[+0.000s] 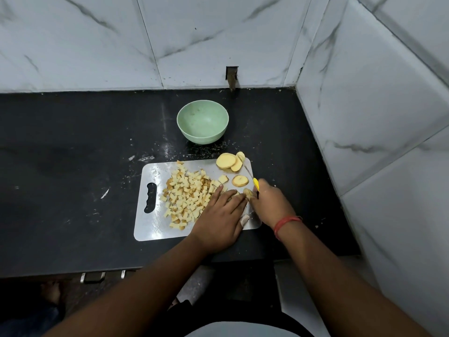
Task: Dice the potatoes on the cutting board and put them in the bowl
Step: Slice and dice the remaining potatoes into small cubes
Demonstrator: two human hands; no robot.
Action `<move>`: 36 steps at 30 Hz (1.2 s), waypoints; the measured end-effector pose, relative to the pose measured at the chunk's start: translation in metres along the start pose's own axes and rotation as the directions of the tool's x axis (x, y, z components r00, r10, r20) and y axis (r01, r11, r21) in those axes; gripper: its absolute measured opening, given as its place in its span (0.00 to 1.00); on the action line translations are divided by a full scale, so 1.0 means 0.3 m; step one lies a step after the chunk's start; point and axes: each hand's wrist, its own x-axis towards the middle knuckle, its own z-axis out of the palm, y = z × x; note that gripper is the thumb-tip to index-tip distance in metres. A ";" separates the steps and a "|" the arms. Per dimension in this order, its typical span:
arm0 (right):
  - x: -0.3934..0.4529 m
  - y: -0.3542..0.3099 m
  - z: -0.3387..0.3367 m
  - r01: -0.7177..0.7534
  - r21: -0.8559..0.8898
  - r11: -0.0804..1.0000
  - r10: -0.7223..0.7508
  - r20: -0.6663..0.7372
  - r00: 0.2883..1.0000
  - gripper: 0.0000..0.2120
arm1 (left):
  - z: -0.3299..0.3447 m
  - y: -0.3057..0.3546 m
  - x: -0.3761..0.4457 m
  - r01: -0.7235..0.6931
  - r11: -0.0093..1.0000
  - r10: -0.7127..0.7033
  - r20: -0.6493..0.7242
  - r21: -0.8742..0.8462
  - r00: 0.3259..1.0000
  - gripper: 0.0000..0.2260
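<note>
- The right hand [272, 205] grips a yellow-handled knife [255, 184], its blade over the small potato piece [247, 192] on the cutting board [150, 171].
- The left hand [220, 215] lies flat, fingers straight, pressing that piece — better curled back from the edge.
- Diced cubes [187, 198] are heaped on the board's left; uncut slices [229, 161] wait at its far corner.
- The bowl [202, 121] stands empty on the tabletop beyond — transfer comes later, probably.

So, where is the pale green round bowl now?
In the head view the pale green round bowl stands empty on the black counter, beyond the white cutting board, near the marble wall.
</note>
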 end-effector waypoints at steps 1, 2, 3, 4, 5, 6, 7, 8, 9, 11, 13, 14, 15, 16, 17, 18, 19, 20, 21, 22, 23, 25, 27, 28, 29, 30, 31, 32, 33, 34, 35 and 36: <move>0.002 0.005 0.002 0.024 -0.013 1.000 -0.024 -0.007 1.000 0.07 | -0.002 0.001 0.001 0.000 1.000 0.000 -0.001 -0.001 1.000 0.24; 0.005 0.011 0.005 0.045 -0.021 0.999 -0.045 -0.007 0.999 0.06 | -0.003 0.002 0.001 -0.001 1.000 0.001 -0.002 -0.002 1.000 0.24; 0.008 0.015 0.005 0.064 -0.028 0.998 -0.064 -0.004 0.998 0.05 | -0.004 0.003 0.001 -0.004 1.000 0.004 -0.005 -0.004 1.000 0.24; 0.012 0.017 0.004 0.078 -0.036 0.996 -0.078 0.002 0.997 0.05 | -0.003 0.003 0.001 -0.008 1.000 0.008 -0.009 -0.007 1.000 0.24; 0.016 0.018 0.000 0.089 -0.040 0.995 -0.089 0.008 0.996 0.05 | -0.003 0.002 0.000 -0.011 1.000 0.011 -0.011 -0.009 1.000 0.24; 0.023 0.022 -0.002 0.102 -0.042 0.994 -0.101 0.013 0.995 0.04 | -0.003 0.003 0.000 -0.016 1.000 0.015 -0.010 -0.010 1.000 0.24; 0.029 0.025 -0.004 0.116 -0.047 0.992 -0.115 0.019 0.993 0.04 | -0.002 0.003 -0.001 -0.021 1.000 0.021 -0.009 -0.008 1.000 0.23; 0.034 0.027 -0.008 0.129 -0.053 0.990 -0.128 0.026 0.991 0.04 | 0.000 0.003 -0.002 -0.026 1.000 0.026 -0.010 -0.006 1.000 0.23; 0.038 0.029 -0.012 0.144 -0.056 0.988 -0.142 0.033 0.989 0.04 | 0.001 0.002 -0.003 -0.028 1.000 0.028 -0.012 -0.002 1.000 0.23; 0.045 0.035 -0.018 0.162 -0.057 0.985 -0.160 0.044 0.986 0.03 | 0.001 0.003 -0.002 -0.015 1.000 0.015 -0.016 0.008 1.000 0.24; 0.048 0.040 -0.022 0.167 -0.050 0.985 -0.164 0.059 0.985 0.04 | 0.000 0.004 0.001 0.005 1.000 -0.005 -0.010 0.013 1.000 0.25; 0.048 0.041 -0.022 0.168 -0.043 0.985 -0.165 0.054 0.985 0.04 | 0.000 0.004 0.003 0.012 1.000 -0.012 -0.005 0.017 1.000 0.25; 0.045 0.043 -0.022 0.161 -0.036 0.986 -0.160 0.034 0.987 0.04 | 0.001 0.004 0.004 0.016 1.000 -0.016 0.001 0.022 1.000 0.25; 0.042 0.046 -0.020 0.143 -0.025 0.989 -0.143 0.002 0.990 0.04 | 0.002 0.004 0.004 0.020 0.999 -0.020 0.010 0.028 1.000 0.26; 0.036 0.047 -0.018 0.122 -0.017 0.992 -0.122 -0.029 0.992 0.03 | 0.003 0.003 0.005 0.023 0.999 -0.023 0.015 0.032 1.000 0.26; 0.032 0.049 -0.013 0.108 -0.019 0.994 -0.109 -0.048 0.993 0.02 | 0.004 0.003 0.005 0.027 0.999 -0.028 0.016 0.034 0.999 0.26; 0.028 0.050 -0.008 0.106 -0.029 0.994 -0.107 -0.057 0.993 0.02 | 0.005 0.001 0.006 0.031 0.999 -0.032 0.018 0.035 0.999 0.26; 0.026 0.050 -0.002 0.107 -0.036 0.994 -0.109 -0.057 0.992 0.03 | 0.005 0.001 0.006 0.033 0.999 -0.034 0.022 0.035 0.999 0.26; 0.025 0.050 0.002 0.108 -0.040 0.993 -0.110 -0.056 0.992 0.03 | 0.006 0.001 0.006 0.033 0.999 -0.034 0.028 0.036 0.999 0.26; 0.026 0.052 0.002 0.107 -0.044 0.993 -0.109 -0.056 0.992 0.04 | 0.007 0.001 0.008 0.031 0.999 -0.032 0.033 0.038 0.999 0.26; 0.028 0.051 0.003 0.108 -0.047 0.993 -0.110 -0.055 0.992 0.03 | 0.007 0.001 0.008 0.031 0.999 -0.033 0.039 0.039 0.999 0.26; 0.032 0.052 0.002 0.118 -0.049 0.992 -0.120 -0.049 0.992 0.03 | 0.006 0.003 0.010 0.035 0.999 -0.037 0.055 0.034 0.998 0.26; 0.032 0.051 0.001 0.126 -0.041 0.991 -0.128 -0.045 0.991 0.04 | 0.007 0.003 0.011 0.038 0.999 -0.041 0.073 0.036 0.996 0.27; 0.032 0.051 0.002 0.125 -0.041 0.991 -0.127 -0.043 0.991 0.04 | 0.007 0.004 0.011 0.039 0.999 -0.042 0.082 0.039 0.996 0.27; 0.031 0.052 0.002 0.123 -0.041 0.992 -0.125 -0.042 0.991 0.04 | 0.007 0.003 0.011 0.040 0.998 -0.044 0.088 0.041 0.995 0.27; 0.031 0.053 0.004 0.120 -0.036 0.992 -0.121 -0.041 0.992 0.04 | 0.006 0.003 0.012 0.041 0.998 -0.045 0.091 0.041 0.995 0.27; 0.030 0.054 0.007 0.113 -0.021 0.993 -0.114 -0.044 0.993 0.04 | 0.006 0.002 0.012 0.042 0.998 -0.046 0.093 0.040 0.995 0.27; 0.026 0.052 0.008 0.098 0.016 0.995 -0.097 -0.052 0.994 0.03 | 0.005 0.002 0.012 0.043 0.998 -0.047 0.094 0.040 0.994 0.27; 0.020 0.049 0.007 0.074 0.083 0.994 -0.068 -0.065 0.996 0.04 | 0.004 0.002 0.013 0.045 0.998 -0.048 0.094 0.040 0.994 0.27; 0.010 0.044 0.003 0.045 0.172 0.984 -0.031 -0.081 0.996 0.06 | 0.003 0.002 0.014 0.046 0.998 -0.049 0.096 0.039 0.994 0.27; -0.006 0.042 -0.001 0.015 0.256 0.967 0.009 -0.091 0.996 0.08 | 0.002 0.003 0.014 0.046 0.998 -0.050 0.099 0.038 0.994 0.27; -0.026 0.041 -0.006 -0.009 0.310 0.951 0.039 -0.092 0.995 0.10 | 0.002 0.004 0.014 0.047 0.998 -0.050 0.102 0.040 0.994 0.27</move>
